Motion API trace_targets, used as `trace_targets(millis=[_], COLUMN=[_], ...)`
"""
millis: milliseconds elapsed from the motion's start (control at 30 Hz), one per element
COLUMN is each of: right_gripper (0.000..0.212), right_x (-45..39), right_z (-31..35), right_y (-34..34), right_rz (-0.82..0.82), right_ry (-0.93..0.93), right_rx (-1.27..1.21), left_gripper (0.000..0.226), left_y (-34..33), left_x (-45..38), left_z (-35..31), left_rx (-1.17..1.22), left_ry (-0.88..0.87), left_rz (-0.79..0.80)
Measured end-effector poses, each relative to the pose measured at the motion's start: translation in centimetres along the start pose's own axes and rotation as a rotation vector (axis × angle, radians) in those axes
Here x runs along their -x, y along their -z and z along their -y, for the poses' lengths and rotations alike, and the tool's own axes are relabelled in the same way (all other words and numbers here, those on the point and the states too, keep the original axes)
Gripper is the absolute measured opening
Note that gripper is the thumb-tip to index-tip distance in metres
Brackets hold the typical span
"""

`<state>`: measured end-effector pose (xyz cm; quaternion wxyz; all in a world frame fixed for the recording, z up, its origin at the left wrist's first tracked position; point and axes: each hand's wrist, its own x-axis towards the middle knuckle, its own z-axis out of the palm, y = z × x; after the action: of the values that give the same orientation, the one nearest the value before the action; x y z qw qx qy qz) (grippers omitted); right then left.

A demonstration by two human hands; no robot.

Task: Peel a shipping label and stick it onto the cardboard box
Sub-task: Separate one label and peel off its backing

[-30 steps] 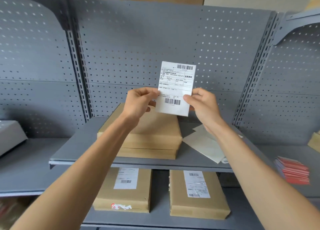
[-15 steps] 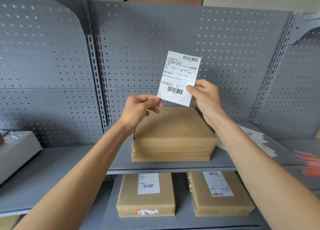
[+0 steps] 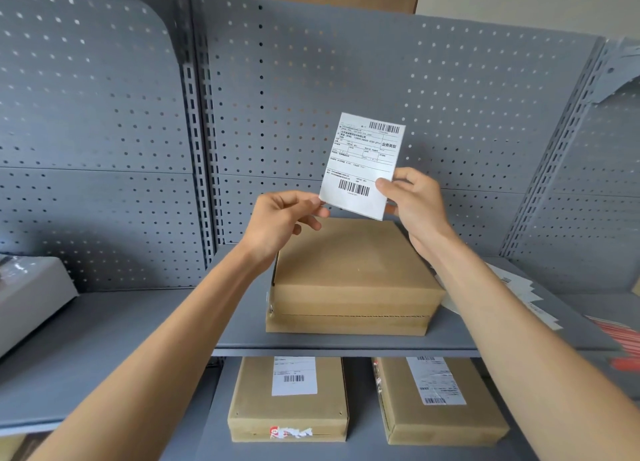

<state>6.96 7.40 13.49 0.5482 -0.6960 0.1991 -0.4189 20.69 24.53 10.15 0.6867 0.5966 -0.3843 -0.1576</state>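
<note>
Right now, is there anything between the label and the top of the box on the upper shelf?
Nothing visible. Both hands, left and right, pinch the label in the air above the box, whose top is bare.

Compared with a second ago, the shipping label (image 3: 363, 164) is held higher, clear above the cardboard box (image 3: 353, 273), and is tilted with its top toward the right. The left hand (image 3: 280, 218), earlier closed over the lower-left edge, is now drawn back to pinch only the bottom-left corner. The right hand (image 3: 412, 202) is raised along with the label's right edge.
</note>
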Motion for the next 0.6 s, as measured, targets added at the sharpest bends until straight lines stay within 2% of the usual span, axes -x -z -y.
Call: trace_targets(millis=[467, 533, 600], right_gripper=[0.023, 0.029, 0.044], right_x=[-0.1, -0.2, -0.2], right_z=[-0.8, -0.8, -0.8], right_y=[0.2, 0.2, 0.1], right_rz=[0.111, 0.109, 0.109], right_ry=[-0.019, -0.027, -0.033], right_rx=[0.057, 0.067, 0.104], left_gripper=[0.019, 0.017, 0.015], left_y=[-1.2, -1.3, -1.4], left_x=[-0.2, -0.2, -0.2], left_z=[0.2, 0.3, 0.4], left_rx=[0.005, 0.005, 0.012], left_ry=[-0.040, -0.042, -0.043], left_rz=[-0.015, -0.030, -0.047])
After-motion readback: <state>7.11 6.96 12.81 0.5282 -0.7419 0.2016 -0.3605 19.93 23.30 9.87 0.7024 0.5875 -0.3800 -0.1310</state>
